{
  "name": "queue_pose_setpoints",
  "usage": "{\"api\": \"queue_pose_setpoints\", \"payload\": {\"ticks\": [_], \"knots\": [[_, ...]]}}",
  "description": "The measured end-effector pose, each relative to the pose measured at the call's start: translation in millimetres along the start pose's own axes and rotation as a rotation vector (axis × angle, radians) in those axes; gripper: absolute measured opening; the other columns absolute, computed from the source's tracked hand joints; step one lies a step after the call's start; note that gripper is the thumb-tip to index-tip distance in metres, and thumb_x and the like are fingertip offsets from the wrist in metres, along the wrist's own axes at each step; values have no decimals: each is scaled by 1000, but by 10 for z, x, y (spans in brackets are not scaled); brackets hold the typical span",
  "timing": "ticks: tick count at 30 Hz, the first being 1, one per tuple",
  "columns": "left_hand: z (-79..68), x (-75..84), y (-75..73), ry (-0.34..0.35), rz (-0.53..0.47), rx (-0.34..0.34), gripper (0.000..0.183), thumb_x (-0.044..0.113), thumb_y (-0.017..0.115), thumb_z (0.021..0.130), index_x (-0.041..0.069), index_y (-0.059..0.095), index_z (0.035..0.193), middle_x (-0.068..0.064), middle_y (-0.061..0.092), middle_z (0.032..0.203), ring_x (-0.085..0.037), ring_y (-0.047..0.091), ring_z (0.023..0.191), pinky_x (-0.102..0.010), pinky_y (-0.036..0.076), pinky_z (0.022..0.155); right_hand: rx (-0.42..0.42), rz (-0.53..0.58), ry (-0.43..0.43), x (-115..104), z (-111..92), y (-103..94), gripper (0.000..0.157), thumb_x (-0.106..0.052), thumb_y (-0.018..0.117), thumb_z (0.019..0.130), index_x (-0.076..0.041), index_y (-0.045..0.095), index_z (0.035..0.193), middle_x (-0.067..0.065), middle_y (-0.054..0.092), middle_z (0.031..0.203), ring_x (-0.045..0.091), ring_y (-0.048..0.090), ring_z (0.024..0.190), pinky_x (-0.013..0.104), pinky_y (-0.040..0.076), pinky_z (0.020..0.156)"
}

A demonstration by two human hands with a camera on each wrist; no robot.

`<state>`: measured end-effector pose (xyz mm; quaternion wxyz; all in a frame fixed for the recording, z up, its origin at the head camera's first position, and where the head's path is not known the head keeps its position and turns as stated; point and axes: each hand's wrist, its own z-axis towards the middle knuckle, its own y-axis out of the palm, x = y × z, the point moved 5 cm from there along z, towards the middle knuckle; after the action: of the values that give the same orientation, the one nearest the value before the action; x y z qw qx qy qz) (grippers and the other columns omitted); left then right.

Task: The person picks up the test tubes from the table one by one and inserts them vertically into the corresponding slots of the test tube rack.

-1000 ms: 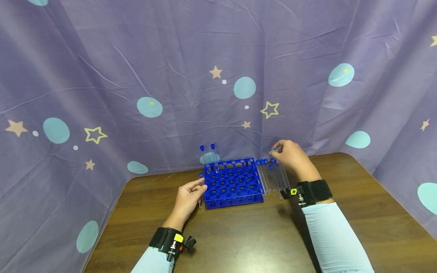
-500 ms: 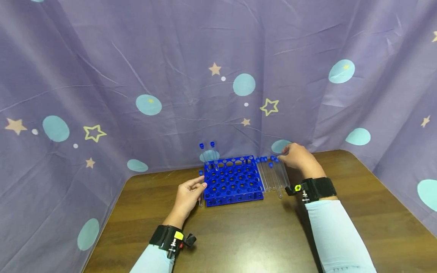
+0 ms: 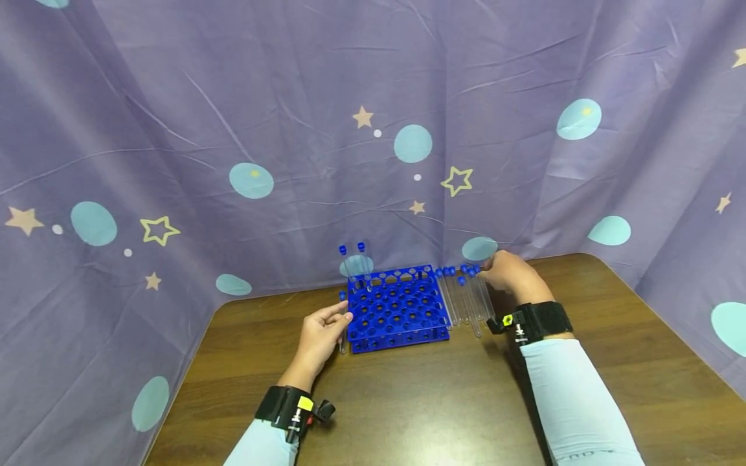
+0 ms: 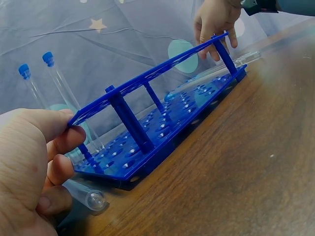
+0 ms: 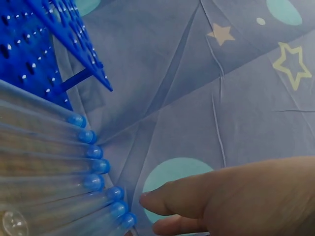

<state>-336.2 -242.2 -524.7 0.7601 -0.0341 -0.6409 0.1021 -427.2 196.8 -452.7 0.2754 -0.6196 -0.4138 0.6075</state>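
Observation:
My left hand pinches the near left corner of a blue test tube rack between thumb and fingers. Two capped test tubes stand in the rack's far left corner. Another test tube lies on the table along the rack's left side, beneath the left fingers. To the rack's right, several clear test tubes with blue caps lie side by side, caps toward the curtain. Beside the rightmost blue cap, my right hand reaches with loosely bent fingers; a small gap shows between fingertip and caps in the right wrist view.
The wooden table extends in front of the rack and to both sides. A patterned purple curtain hangs right behind the table's back edge, close to the rack and the caps.
The right hand has moved right and down from above the tube caps to beside the rightmost one. The left hand keeps its hold on the rack corner.

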Motion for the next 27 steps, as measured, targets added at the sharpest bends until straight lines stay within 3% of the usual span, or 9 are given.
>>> {"api": "queue_pose_setpoints", "payload": {"ticks": [6, 12, 17, 19, 23, 27], "knots": [[5, -2, -4, -7, -3, 3, 37, 7, 82, 104, -2, 78, 140, 2, 74, 80, -8, 54, 55, -20, 47, 55, -9, 25, 30, 57, 38, 85, 42, -27, 73, 106, 8, 75, 130, 13, 78, 83, 25, 75, 71, 36, 62, 62], [0, 7, -2, 0, -2, 1, 38, 7, 82, 104, -3, 78, 140, 5, 73, 78, -8, 54, 55, -20, 47, 54, -28, 37, 46, 61, 50, 150, 20, -22, 69, 101, -4, 73, 93, 10, 73, 72, 23, 70, 66, 34, 59, 57], [0, 5, -2, 10, -2, 1, 37, 6, 81, 104, -3, 78, 140, 5, 73, 78, -8, 54, 55, -20, 47, 54, -66, 19, 56, 59, 56, 203, 32, -21, 69, 103, -15, 60, 74, 10, 72, 72, 23, 69, 67, 33, 57, 60], [2, 2, -2, 12, 3, 2, 37, 7, 82, 104, -3, 78, 139, 5, 73, 78, -8, 54, 55, -20, 47, 54, -67, 14, 55, 63, 57, 212, 29, -21, 69, 105, -13, 64, 77, 10, 73, 73, 23, 70, 67, 34, 58, 60], [4, 0, -3, 10, 8, 7, 37, 7, 82, 104, -3, 78, 139, 5, 73, 78, -8, 54, 55, -20, 47, 54, -63, 25, 65, 83, 58, 219, 19, -18, 67, 106, -2, 76, 102, 12, 75, 81, 23, 73, 70, 36, 61, 62], [9, 0, -3, 4, 5, 8, 36, 6, 82, 103, -3, 79, 138, 5, 74, 78, -8, 54, 55, -20, 47, 54, -72, 70, 83, 106, 68, 223, 20, -14, 63, 106, 2, 75, 111, 14, 75, 92, 24, 76, 74, 39, 65, 65]]}}
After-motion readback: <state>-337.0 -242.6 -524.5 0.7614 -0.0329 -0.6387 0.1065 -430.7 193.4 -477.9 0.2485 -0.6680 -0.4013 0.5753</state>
